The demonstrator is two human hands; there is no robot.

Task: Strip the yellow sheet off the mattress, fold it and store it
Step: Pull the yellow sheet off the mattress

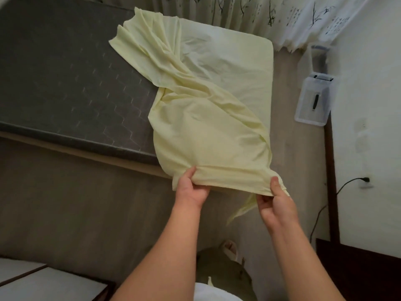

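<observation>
A: Where do we have the sheet (208, 127)?

B: Half off the mattress (65, 83). The grey quilted top is bare on the left side, while the yellow cloth covers the right end, including the rounded far corner by the curtain (260, 11).

A: And our hands?

B: Our left hand (192, 187) pinches the near edge, thumb on top of the cloth and fingers curled under it. Our right hand (274, 199) grips the same edge further right, thumb pressed on top, fingers tucked beneath. The stretch between the two hands is lifted above the floor (86, 203).

A: How does the rest lie?

B: A loose fold runs diagonally from our hands up towards the far side of the bed, bunched and wrinkled. A thin strip dangles below our right hand.

A: Anything else nearby?

B: A clear plastic box (314, 101) sits on the floor by the wall, and a black cable (321, 213) runs from a socket there.
</observation>
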